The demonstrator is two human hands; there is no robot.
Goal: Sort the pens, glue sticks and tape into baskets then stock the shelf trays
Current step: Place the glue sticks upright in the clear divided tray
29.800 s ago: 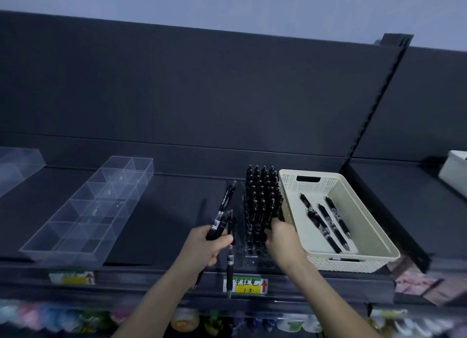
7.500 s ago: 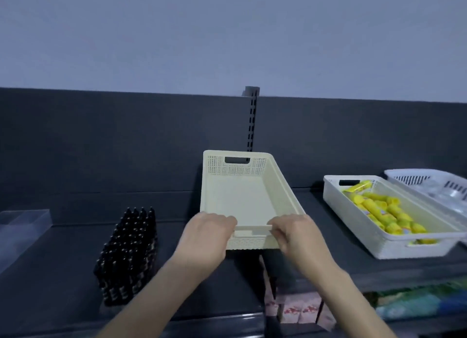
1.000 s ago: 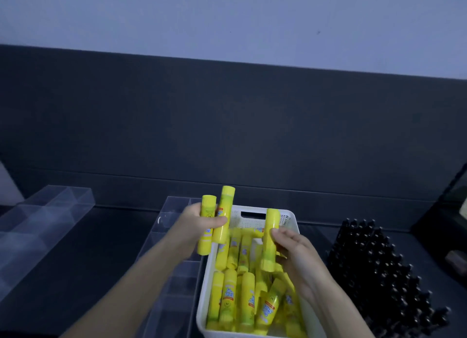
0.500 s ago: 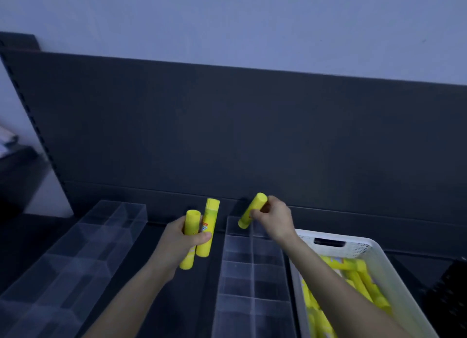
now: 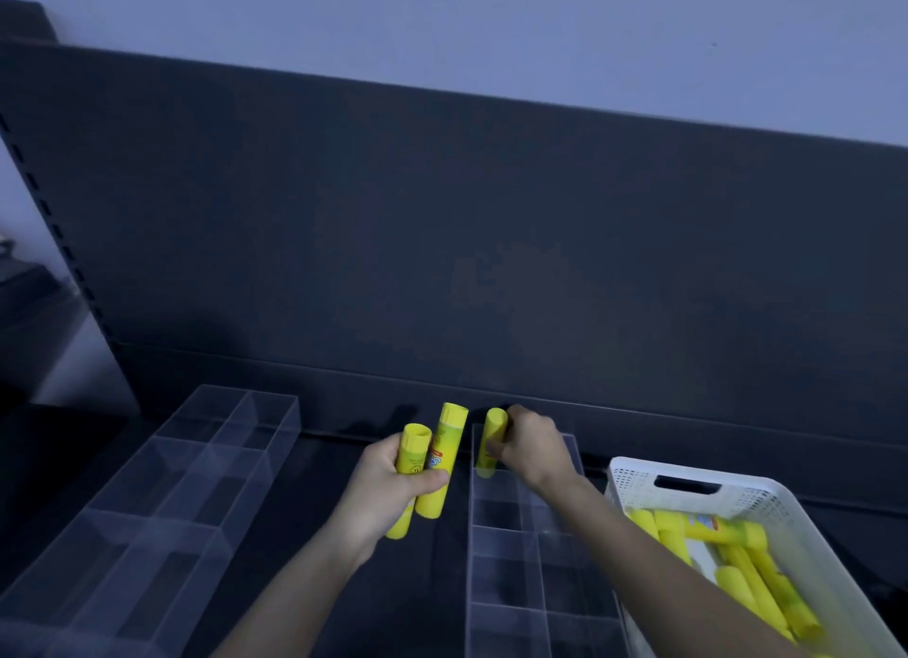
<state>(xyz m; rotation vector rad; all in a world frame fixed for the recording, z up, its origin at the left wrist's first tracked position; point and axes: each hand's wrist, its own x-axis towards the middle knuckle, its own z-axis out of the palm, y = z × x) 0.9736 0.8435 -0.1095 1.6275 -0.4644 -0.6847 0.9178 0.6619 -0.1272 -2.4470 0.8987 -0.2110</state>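
The left hand (image 5: 388, 490) curls round 2 smooth yellow glue sticks (image 5: 432, 466); the right hand (image 5: 530, 448) pinches 1 cylindrical stick (image 5: 494, 436) upright in the clear divided tray (image 5: 506, 571), back-left cell, beside the white perforated basket (image 5: 634, 475).

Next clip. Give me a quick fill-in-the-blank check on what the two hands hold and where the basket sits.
The left hand grips ____ glue sticks.
The single stick in the right hand, held at the far end of the clear tray, is ____ in colour.
The white basket stands to the ____ of that tray.
Missing words: two; yellow; right.
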